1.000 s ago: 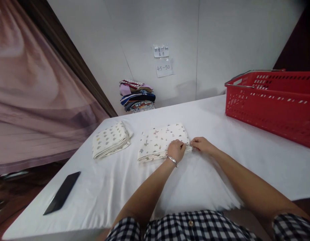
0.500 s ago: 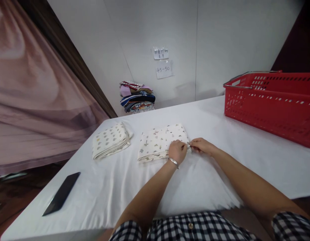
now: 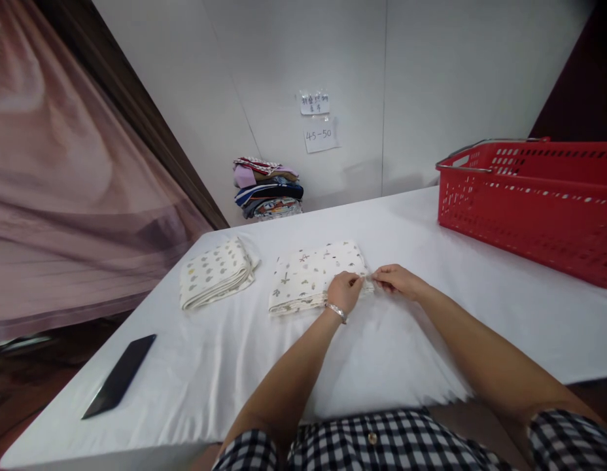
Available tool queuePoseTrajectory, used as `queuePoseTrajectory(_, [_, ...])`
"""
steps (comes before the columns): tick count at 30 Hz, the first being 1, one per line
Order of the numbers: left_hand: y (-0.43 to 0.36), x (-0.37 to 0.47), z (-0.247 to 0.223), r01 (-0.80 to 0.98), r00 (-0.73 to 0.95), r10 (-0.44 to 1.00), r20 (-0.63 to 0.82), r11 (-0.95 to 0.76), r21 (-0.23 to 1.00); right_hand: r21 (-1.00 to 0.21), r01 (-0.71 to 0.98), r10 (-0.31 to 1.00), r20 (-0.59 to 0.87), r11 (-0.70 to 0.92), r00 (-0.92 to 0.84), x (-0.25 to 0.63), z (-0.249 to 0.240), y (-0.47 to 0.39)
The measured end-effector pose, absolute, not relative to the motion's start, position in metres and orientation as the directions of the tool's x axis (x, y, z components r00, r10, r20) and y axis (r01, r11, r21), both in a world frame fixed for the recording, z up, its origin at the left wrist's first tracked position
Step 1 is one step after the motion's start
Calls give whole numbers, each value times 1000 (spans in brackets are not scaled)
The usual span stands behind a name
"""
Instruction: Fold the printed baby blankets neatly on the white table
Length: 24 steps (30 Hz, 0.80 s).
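A folded white cloth (image 3: pixel 308 271) with small plant-like prints lies flat in the middle of the table, its layers showing along the front edge. My left hand (image 3: pixel 345 291), with a silver bracelet at the wrist, rests on its near right corner, thumb and fingers pinched together at the cloth's edge. Just right of that corner, my right hand (image 3: pixel 396 280) has its fingertips closed on the cloth's right edge. Further left lies a second folded white cloth (image 3: pixel 218 273) with grey printed motifs, touched by neither hand.
A red plastic basket (image 3: pixel 529 209) with metal handles stands at the right on the white-covered table (image 3: pixel 401 353). A dark flat object (image 3: pixel 121 376) lies at the front left. Behind the far edge is a pile of folded fabrics (image 3: pixel 269 188). A pink curtain (image 3: pixel 87 176) hangs at the left.
Both hands have shifted only slightly at the right edge of the printed cloth, the left a little to the left. The cloths and basket stay in place.
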<state>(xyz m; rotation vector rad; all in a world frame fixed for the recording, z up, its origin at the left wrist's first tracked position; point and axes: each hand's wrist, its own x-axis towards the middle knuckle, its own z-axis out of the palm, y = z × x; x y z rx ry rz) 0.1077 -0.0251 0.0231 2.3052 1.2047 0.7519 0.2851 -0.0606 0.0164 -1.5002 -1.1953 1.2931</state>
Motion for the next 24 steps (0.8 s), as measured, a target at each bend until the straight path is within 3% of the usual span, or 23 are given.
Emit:
queuePoseTrajectory(4, [-23,108,25,581,443,857,263,-498,644,-919,233,948,-310,-319,74,288,14,-60])
queuePoseTrajectory(13, [-30,108,20,600,584,712,391,-703,383,-940,229,968,-248,-253,47,284,1,-55])
queuePoseTrajectory(24, [-32,109,18,611,599,697,394,-716,338,-928,242,958,-283,-284,37,284,-4,-54])
